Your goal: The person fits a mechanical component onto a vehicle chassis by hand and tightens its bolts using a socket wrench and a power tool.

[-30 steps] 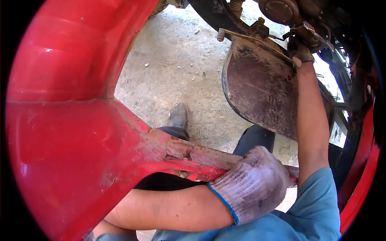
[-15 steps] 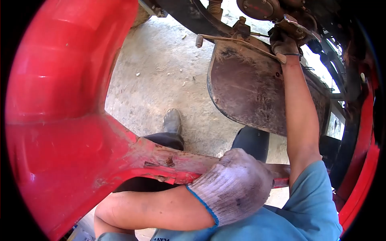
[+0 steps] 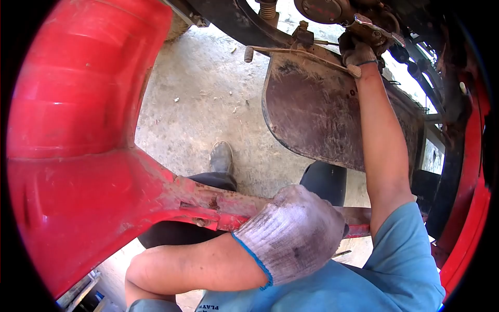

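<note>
My left hand [image 3: 293,234], in a soiled white knit glove with a blue cuff, is curled over the rusty red frame rail [image 3: 234,205]. A small dark tip shows at the glove's right edge; what the fingers hold is hidden. My right hand [image 3: 361,53], in a dirty glove, reaches up beneath the brown engine casing [image 3: 322,9], beside a chrome-tipped lever [image 3: 379,31]. Its fingers are lost in shadow among the parts. Just below that wrist is the end of a rusty pedal lever [image 3: 306,53], above a scuffed brown panel [image 3: 312,109].
Large red bodywork [image 3: 78,192] curves along the left side. A coil spring [image 3: 267,10] and a black curved frame part [image 3: 239,21] are at the top. My shoe [image 3: 221,157] stands on the concrete floor [image 3: 192,104]. Red and black framework [image 3: 468,182] borders the right.
The view has shifted, so the engine, panel and both arms appear farther left. My left hand stays over the rail, and my right hand stays by the engine. A dark tip now shows beside the left glove.
</note>
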`<state>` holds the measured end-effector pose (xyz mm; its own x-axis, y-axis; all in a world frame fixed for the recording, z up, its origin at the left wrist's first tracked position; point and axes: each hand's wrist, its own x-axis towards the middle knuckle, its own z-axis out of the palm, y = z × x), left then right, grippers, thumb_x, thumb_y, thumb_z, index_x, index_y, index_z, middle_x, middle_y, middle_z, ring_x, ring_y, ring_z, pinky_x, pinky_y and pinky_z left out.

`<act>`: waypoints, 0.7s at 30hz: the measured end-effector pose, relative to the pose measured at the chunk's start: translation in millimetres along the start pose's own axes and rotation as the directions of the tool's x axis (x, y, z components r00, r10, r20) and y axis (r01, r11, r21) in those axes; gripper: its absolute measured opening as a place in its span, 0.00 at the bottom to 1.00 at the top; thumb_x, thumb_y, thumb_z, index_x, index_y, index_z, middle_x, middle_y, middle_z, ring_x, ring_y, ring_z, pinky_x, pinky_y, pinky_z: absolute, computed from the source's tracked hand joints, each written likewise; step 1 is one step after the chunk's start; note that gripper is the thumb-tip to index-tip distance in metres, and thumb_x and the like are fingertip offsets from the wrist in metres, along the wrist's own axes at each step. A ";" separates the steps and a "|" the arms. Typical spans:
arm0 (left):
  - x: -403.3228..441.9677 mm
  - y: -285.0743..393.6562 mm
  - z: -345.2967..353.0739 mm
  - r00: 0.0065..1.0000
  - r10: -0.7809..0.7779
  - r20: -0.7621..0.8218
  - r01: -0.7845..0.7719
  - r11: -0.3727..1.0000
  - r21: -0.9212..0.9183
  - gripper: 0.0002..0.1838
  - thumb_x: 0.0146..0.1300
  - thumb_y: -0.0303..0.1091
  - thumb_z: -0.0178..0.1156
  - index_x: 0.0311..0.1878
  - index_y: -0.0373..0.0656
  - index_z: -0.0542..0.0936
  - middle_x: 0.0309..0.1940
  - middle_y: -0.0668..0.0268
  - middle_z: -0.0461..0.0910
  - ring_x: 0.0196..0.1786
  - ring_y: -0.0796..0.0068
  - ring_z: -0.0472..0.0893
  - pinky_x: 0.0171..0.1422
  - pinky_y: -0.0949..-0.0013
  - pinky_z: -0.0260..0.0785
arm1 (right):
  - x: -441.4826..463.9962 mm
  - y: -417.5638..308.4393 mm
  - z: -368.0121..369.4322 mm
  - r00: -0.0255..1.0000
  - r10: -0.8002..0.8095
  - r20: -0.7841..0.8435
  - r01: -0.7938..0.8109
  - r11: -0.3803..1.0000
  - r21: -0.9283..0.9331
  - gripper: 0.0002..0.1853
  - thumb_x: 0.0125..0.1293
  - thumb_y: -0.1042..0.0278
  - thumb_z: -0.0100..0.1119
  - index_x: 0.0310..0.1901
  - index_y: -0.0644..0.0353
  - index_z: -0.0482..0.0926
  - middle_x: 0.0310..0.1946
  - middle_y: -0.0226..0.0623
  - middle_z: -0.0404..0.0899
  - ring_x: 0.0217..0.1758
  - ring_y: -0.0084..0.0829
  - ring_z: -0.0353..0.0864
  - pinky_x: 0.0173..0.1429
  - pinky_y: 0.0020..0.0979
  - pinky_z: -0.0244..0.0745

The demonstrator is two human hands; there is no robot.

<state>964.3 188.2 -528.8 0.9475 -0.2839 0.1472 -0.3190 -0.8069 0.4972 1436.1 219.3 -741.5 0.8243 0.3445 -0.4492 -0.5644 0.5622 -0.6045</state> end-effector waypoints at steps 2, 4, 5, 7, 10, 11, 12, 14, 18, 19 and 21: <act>-1.1 0.0 -0.5 0.999 0.032 0.020 -0.033 0.995 0.097 0.08 0.55 0.36 0.59 0.28 0.42 0.80 0.18 0.62 0.72 0.21 0.65 0.74 0.25 0.60 0.63 | 4.7 -2.8 -1.2 1.000 -0.002 -0.011 0.002 0.998 -0.067 0.13 0.76 0.78 0.56 0.56 0.54 0.82 0.50 0.39 0.87 0.54 0.38 0.88 0.56 0.43 0.89; -1.5 -0.3 0.4 0.999 0.046 0.021 -0.048 0.995 0.093 0.08 0.55 0.36 0.59 0.29 0.41 0.80 0.20 0.62 0.71 0.22 0.65 0.73 0.26 0.61 0.63 | 5.8 -2.7 -0.6 0.999 -0.040 0.014 0.041 0.997 -0.067 0.14 0.75 0.79 0.56 0.58 0.53 0.81 0.51 0.38 0.87 0.54 0.37 0.88 0.55 0.42 0.90; -1.1 -0.3 -1.4 0.999 0.047 0.024 -0.049 0.994 0.093 0.08 0.55 0.36 0.59 0.29 0.41 0.80 0.20 0.62 0.71 0.22 0.65 0.73 0.26 0.61 0.63 | 17.3 -3.6 -8.9 0.999 -0.040 0.013 0.040 0.997 -0.065 0.14 0.75 0.79 0.56 0.58 0.53 0.81 0.51 0.38 0.87 0.54 0.37 0.88 0.55 0.42 0.90; -0.4 0.0 -7.3 0.996 0.052 0.071 -0.061 0.990 0.131 0.08 0.55 0.36 0.59 0.30 0.42 0.80 0.20 0.63 0.72 0.21 0.66 0.73 0.25 0.61 0.62 | 29.7 -3.8 -17.9 0.977 -0.117 0.181 0.157 0.961 -0.227 0.15 0.74 0.80 0.55 0.57 0.52 0.81 0.51 0.33 0.86 0.48 0.32 0.89 0.45 0.35 0.90; -0.5 3.2 -8.6 1.000 0.019 0.008 -0.020 0.982 0.185 0.08 0.55 0.36 0.60 0.30 0.42 0.81 0.20 0.62 0.74 0.21 0.66 0.75 0.25 0.60 0.63 | 29.0 2.6 -22.0 0.986 -0.078 0.145 0.087 0.994 -0.059 0.17 0.74 0.81 0.54 0.59 0.53 0.80 0.53 0.36 0.85 0.51 0.36 0.88 0.50 0.39 0.90; 0.0 3.6 -8.0 1.000 0.017 0.004 -0.018 0.982 0.186 0.08 0.55 0.36 0.60 0.30 0.42 0.81 0.20 0.62 0.74 0.21 0.66 0.75 0.25 0.60 0.63 | 26.0 3.9 -20.6 0.990 -0.056 0.132 0.053 0.998 0.026 0.17 0.75 0.82 0.53 0.60 0.53 0.79 0.54 0.38 0.85 0.53 0.38 0.88 0.52 0.42 0.90; 1.1 3.7 -7.5 0.999 -0.017 0.039 0.014 0.996 0.085 0.07 0.55 0.36 0.60 0.29 0.43 0.82 0.20 0.62 0.76 0.22 0.65 0.77 0.24 0.59 0.64 | 23.6 4.2 -17.0 0.992 -0.034 0.122 0.021 0.994 0.111 0.18 0.75 0.82 0.52 0.61 0.54 0.79 0.55 0.40 0.84 0.54 0.40 0.87 0.54 0.44 0.90; 5.4 3.9 -10.5 0.996 -0.047 0.070 0.047 0.999 -0.005 0.07 0.55 0.36 0.61 0.29 0.43 0.83 0.19 0.62 0.77 0.22 0.65 0.78 0.24 0.58 0.65 | 39.4 4.1 -18.6 0.992 -0.015 0.126 -0.010 0.980 0.197 0.19 0.75 0.83 0.51 0.62 0.54 0.78 0.56 0.42 0.83 0.56 0.42 0.87 0.56 0.46 0.90; 9.0 4.6 -15.5 0.983 -0.083 0.167 0.086 0.996 -0.016 0.07 0.54 0.36 0.63 0.29 0.44 0.84 0.19 0.62 0.78 0.22 0.63 0.79 0.24 0.57 0.67 | 5.9 7.3 0.0 0.983 -0.167 0.073 0.176 0.975 -0.137 0.19 0.73 0.83 0.51 0.62 0.54 0.77 0.57 0.43 0.83 0.61 0.46 0.84 0.62 0.52 0.86; 8.0 5.1 -13.8 0.986 -0.097 0.137 0.104 0.993 -0.048 0.07 0.54 0.36 0.63 0.29 0.44 0.84 0.19 0.62 0.79 0.22 0.64 0.79 0.24 0.56 0.67 | -9.4 7.1 5.9 0.993 -0.121 -0.017 0.120 0.992 -0.049 0.20 0.73 0.83 0.52 0.62 0.54 0.77 0.58 0.42 0.82 0.63 0.45 0.83 0.65 0.51 0.84; 10.2 9.4 -11.3 0.966 -0.133 0.223 0.139 0.990 -0.011 0.07 0.55 0.36 0.63 0.30 0.43 0.84 0.21 0.61 0.80 0.24 0.63 0.81 0.25 0.56 0.69 | -2.1 6.5 -0.3 0.997 -0.075 0.015 0.075 0.997 -0.016 0.20 0.71 0.82 0.55 0.61 0.54 0.78 0.58 0.41 0.82 0.63 0.43 0.82 0.66 0.49 0.83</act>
<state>971.2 183.5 -513.0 0.9524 -0.2825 -0.1144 -0.1842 -0.8326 0.5223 1430.7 222.0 -744.7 0.8648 0.3125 -0.3930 -0.5016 0.5746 -0.6467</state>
